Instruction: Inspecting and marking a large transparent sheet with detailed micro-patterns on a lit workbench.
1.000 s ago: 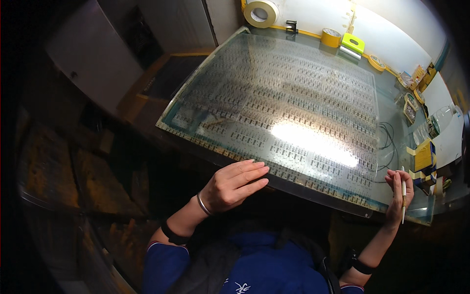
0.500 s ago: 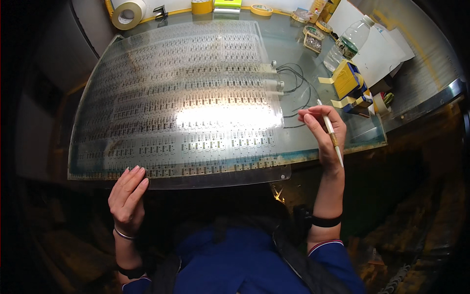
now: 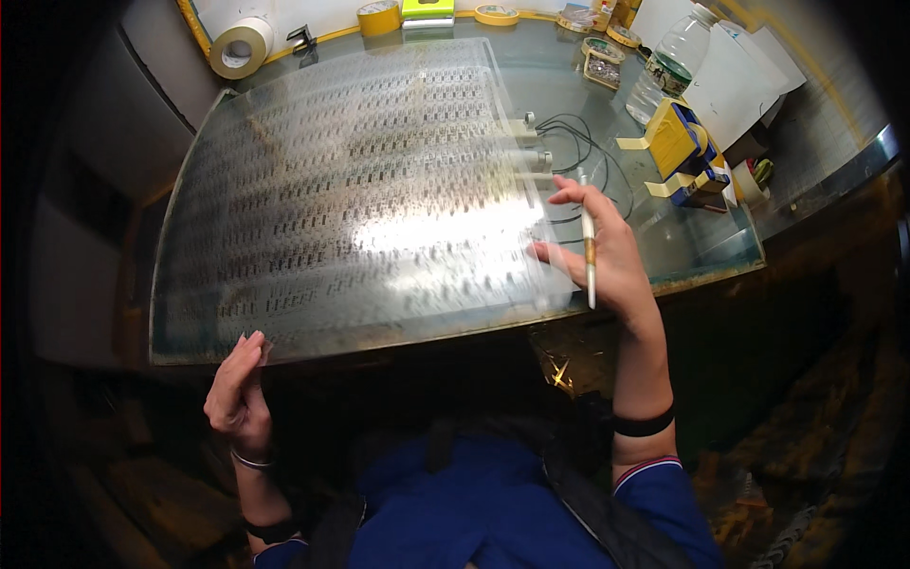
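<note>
A large see-through film sheet (image 3: 332, 190) printed with rows of small dark marks lies over the glass tabletop (image 3: 213, 346), its marks smeared by motion. At the sheet's near left corner is my left hand (image 3: 239, 394), fingers pressed together around the film's edge. My right hand (image 3: 611, 251) hovers by the sheet's right edge, thumb and index finger spread apart. Tucked in that same hand is a slim white pen-like tool (image 3: 589, 247) with a brownish band, its pointed end downward. Whether the right fingertips touch the film, I cannot tell.
Dark cables (image 3: 607, 166) curl beside the sheet's right edge. Farther right stand a tape dispenser (image 3: 675, 142) and a clear plastic bottle (image 3: 671, 66). Tape rolls (image 3: 240, 47) and a small tray (image 3: 603, 68) line the back. The table's front edge (image 3: 664, 282) runs before me.
The film has slid away from me, and its near strip no longer overhangs the table's front edge. My right hand has moved left toward the sheet; my left fingers have closed at its edge.
</note>
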A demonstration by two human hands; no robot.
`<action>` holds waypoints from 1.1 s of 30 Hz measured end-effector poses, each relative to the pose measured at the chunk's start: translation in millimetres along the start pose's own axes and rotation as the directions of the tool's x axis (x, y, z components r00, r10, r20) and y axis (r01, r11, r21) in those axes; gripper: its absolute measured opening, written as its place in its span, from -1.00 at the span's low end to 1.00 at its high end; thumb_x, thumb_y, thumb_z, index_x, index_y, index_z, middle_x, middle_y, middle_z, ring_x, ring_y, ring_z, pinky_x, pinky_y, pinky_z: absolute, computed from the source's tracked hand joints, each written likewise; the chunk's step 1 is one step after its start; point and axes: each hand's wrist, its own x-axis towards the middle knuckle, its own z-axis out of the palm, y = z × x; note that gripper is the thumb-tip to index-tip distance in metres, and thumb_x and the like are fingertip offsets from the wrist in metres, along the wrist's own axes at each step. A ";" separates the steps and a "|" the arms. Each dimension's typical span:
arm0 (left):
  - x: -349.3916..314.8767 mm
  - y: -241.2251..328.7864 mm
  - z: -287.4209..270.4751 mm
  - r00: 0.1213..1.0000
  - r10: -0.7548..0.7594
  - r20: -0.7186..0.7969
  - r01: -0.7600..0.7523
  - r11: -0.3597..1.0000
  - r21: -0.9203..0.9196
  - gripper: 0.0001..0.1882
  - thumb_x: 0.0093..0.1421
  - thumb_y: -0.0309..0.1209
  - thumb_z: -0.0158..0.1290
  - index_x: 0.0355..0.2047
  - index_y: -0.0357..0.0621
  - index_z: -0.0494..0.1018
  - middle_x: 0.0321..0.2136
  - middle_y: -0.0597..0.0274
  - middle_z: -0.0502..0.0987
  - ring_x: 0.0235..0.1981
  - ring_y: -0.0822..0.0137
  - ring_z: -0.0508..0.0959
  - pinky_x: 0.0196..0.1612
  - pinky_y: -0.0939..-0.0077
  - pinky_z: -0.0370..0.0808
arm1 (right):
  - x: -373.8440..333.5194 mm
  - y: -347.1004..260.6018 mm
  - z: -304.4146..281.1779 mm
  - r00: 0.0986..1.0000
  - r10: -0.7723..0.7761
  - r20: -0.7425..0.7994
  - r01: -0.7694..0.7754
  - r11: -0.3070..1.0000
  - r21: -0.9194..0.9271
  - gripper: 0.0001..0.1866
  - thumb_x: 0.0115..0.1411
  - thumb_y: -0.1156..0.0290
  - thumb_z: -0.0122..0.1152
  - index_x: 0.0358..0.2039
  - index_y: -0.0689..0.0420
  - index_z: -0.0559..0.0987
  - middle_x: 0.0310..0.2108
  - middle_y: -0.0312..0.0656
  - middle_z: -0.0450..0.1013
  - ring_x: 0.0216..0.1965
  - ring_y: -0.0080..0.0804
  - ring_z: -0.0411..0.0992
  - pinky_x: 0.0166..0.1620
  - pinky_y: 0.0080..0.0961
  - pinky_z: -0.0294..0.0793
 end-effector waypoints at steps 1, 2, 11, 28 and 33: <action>0.0 1.5 1.1 0.996 -0.074 -0.044 0.071 0.996 -0.061 -0.77 0.15 -0.78 -0.06 -0.23 -0.35 0.49 -0.24 -0.06 0.58 -0.17 0.14 0.60 -0.03 0.25 0.53 | 1.3 -2.3 6.1 0.995 -0.009 -0.102 0.001 0.997 -0.081 -0.52 -0.12 0.37 0.44 -0.18 0.16 0.45 0.02 0.05 0.39 0.07 0.01 0.33 0.13 -0.30 0.28; 1.3 3.7 0.8 0.985 -0.150 -0.084 0.139 0.983 -0.124 -0.77 0.16 -0.78 -0.07 -0.22 -0.35 0.49 -0.23 -0.06 0.58 -0.17 0.17 0.60 -0.04 0.28 0.54 | 1.6 1.0 8.5 0.980 -0.015 -0.198 -0.011 0.991 -0.130 -0.55 -0.09 0.40 0.42 -0.18 0.17 0.45 0.02 0.07 0.39 0.06 0.01 0.34 0.13 -0.30 0.28; 9.9 4.2 -4.9 0.996 -0.070 -0.054 0.060 0.982 -0.177 -0.78 0.12 -0.78 -0.02 -0.26 -0.33 0.50 -0.25 -0.06 0.59 -0.19 0.15 0.60 -0.03 0.29 0.52 | -6.6 -3.9 2.4 0.945 0.162 -0.283 -0.053 0.933 0.357 -0.82 0.21 0.42 0.18 -0.26 0.25 0.48 -0.24 -0.11 0.55 -0.18 -0.48 0.46 -0.09 -0.54 0.42; 4.2 14.5 -12.6 0.963 -0.019 0.270 0.051 0.993 -0.111 -0.83 -0.02 -0.69 0.15 -0.39 -0.23 0.55 -0.26 0.05 0.62 -0.08 0.10 0.58 0.10 0.15 0.40 | -13.3 -10.8 2.2 0.992 0.120 -0.038 -0.093 0.904 0.418 -0.86 0.26 0.42 0.12 -0.34 0.26 0.49 -0.45 -0.16 0.56 -0.36 -0.55 0.49 -0.21 -0.62 0.45; 5.1 13.8 -12.5 0.962 -0.019 0.272 0.051 0.993 -0.109 -0.83 -0.04 -0.69 0.16 -0.39 -0.24 0.55 -0.27 0.06 0.62 -0.08 0.11 0.58 0.10 0.17 0.40 | -14.0 -14.0 0.7 0.990 0.131 -0.054 -0.100 0.914 0.393 -0.92 0.21 0.50 0.16 -0.36 0.25 0.50 -0.46 -0.18 0.56 -0.38 -0.59 0.47 -0.24 -0.65 0.45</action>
